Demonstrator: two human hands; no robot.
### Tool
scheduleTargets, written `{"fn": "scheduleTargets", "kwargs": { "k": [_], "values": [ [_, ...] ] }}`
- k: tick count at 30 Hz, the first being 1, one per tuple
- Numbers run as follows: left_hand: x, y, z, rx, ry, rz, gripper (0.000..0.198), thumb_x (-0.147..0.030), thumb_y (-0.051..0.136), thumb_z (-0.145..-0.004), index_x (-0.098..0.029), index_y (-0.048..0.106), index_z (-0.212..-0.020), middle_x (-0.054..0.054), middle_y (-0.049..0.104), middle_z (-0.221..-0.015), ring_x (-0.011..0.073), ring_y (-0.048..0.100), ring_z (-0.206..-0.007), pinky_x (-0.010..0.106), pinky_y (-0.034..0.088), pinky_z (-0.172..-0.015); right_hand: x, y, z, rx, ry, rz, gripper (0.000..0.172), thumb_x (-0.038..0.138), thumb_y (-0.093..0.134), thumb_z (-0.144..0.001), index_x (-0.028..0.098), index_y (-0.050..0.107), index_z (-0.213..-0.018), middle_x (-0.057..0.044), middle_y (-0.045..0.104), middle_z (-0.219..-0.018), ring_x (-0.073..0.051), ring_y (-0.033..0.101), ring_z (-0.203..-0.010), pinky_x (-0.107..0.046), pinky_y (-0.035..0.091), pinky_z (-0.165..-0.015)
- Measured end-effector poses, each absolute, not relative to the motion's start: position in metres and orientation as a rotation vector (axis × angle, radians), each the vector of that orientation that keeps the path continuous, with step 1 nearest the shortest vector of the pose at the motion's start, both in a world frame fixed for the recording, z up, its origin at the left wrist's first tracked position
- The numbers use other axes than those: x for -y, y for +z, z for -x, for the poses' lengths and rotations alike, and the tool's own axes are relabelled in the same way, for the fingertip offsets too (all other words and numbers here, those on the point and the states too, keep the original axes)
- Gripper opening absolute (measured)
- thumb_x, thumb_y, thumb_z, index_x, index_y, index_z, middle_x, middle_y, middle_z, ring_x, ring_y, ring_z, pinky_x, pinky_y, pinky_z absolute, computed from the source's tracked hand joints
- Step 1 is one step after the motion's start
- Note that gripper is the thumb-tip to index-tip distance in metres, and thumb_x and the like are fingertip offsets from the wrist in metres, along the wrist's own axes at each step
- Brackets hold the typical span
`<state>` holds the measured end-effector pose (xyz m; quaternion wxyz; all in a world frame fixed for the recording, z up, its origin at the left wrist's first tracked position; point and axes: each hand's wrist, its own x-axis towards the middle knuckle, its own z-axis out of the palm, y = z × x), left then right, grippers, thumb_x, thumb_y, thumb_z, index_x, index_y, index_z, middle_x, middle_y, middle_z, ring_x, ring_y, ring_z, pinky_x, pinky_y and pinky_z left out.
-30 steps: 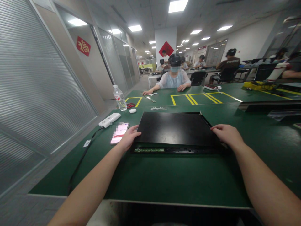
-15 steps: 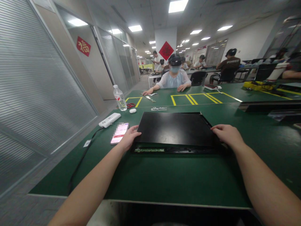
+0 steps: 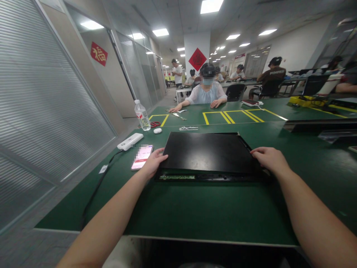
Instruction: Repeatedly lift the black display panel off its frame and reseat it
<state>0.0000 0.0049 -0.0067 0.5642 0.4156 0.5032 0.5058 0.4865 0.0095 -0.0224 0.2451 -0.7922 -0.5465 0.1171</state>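
Observation:
A flat, dark rectangular panel [image 3: 205,152] lies slightly skewed over a black frame [image 3: 223,178] on the green table. Along the frame's near edge, a strip of green circuit board [image 3: 177,177] shows below the panel. My left hand [image 3: 153,163] grips the panel's left edge between thumb and fingers. At the right side, my right hand [image 3: 269,159] pinches the panel's edge near the frame's raised right rim. What lies beneath the panel is hidden.
Left of the panel are a phone [image 3: 142,156], a white power bank [image 3: 130,142] with a black cable, a white case [image 3: 157,130], a water bottle [image 3: 142,116] and red scissors [image 3: 155,124]. Thin metal strips [image 3: 188,128] lie behind it. A person [image 3: 206,91] sits opposite.
My hands and the panel stay practically where they were. In the background, a standing person has shifted to the left.

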Motion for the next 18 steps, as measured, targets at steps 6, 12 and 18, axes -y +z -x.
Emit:
{"fn": "scheduleTargets", "kwargs": {
  "k": [6,12,18],
  "values": [
    [-0.0053,-0.0048,0.0001,-1.185,1.199,-0.954,0.056,-0.009,0.084,-0.077,-0.011,0.067,-0.130,0.014,0.084,-0.100,0.0281,0.081,-0.096,0.032,0.065,-0.083,-0.0078,-0.0210,-0.4844,1.439,0.350,2.163,0.033,0.036,0.058,-0.078,0.025,0.083,-0.097,-0.006,0.079,-0.081,-0.020,0.065,-0.056,-0.035,0.052,-0.063],
    [-0.0061,-0.0052,0.0009,-1.181,1.202,-0.948,0.051,-0.007,0.078,-0.081,-0.012,0.068,-0.131,0.013,0.084,-0.101,0.0266,0.081,-0.094,0.031,0.065,-0.081,-0.0074,-0.0224,-0.4846,1.399,0.380,2.133,0.035,0.036,0.061,-0.076,0.023,0.083,-0.101,-0.006,0.080,-0.087,-0.018,0.064,-0.053,-0.033,0.052,-0.061],
    [-0.0049,-0.0046,0.0013,-1.182,1.217,-0.975,0.050,-0.008,0.077,-0.081,-0.013,0.070,-0.131,0.013,0.084,-0.100,0.0267,0.081,-0.095,0.032,0.065,-0.083,-0.0062,-0.0209,-0.4835,1.357,0.414,2.131,0.036,0.035,0.062,-0.075,0.023,0.082,-0.102,-0.006,0.080,-0.089,-0.017,0.064,-0.052,-0.033,0.054,-0.062]
  ]
}}
